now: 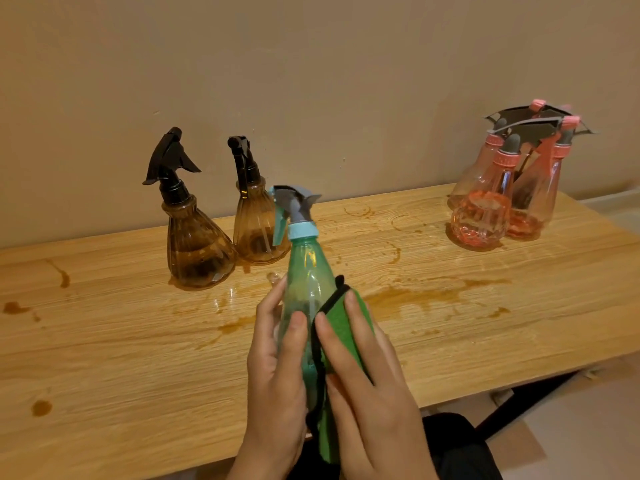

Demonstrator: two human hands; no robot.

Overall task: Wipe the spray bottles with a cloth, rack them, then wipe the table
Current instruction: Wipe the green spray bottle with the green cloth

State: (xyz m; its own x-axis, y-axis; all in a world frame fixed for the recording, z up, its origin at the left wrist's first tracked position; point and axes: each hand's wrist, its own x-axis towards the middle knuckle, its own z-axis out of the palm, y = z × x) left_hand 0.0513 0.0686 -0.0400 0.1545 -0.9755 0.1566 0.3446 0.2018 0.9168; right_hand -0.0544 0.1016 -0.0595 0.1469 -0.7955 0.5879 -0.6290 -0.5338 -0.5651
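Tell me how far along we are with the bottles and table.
Done: the pink bottles hang on the rack at the right. In hand: the left hand grips the green bottle while the right hand presses the green cloth against it. Left: racking it, wiping and racking the two brown bottles standing at the left, then wiping the brown spills off the table.

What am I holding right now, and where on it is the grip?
The left hand grips the green spray bottle around its lower body; the right hand presses the green cloth flat against the bottle's side.
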